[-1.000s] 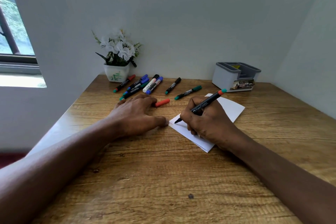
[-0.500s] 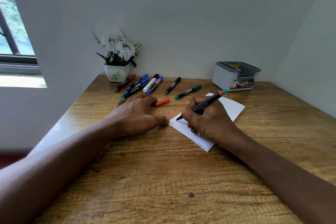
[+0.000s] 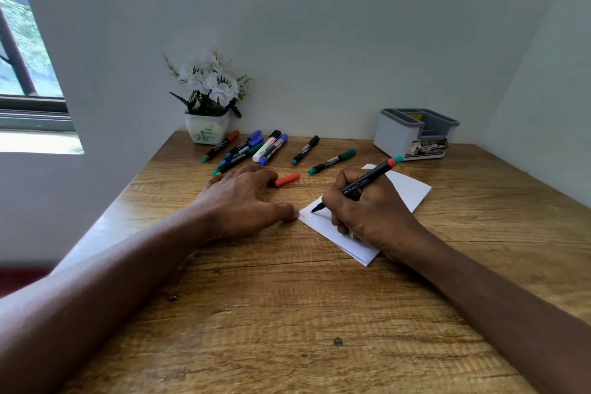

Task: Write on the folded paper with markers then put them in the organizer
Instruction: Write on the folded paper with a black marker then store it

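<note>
Marker point(image 3: 367, 180) tip slightly R vs. earlier

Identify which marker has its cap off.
The black marker in the right hand: its bare tip touches the folded paper, while the others lie capped on the table.

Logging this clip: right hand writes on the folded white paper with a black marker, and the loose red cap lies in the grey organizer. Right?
No: the head view shows the loose red cap on the wooden table by the left hand, not in the grey organizer. The rest holds.
</note>
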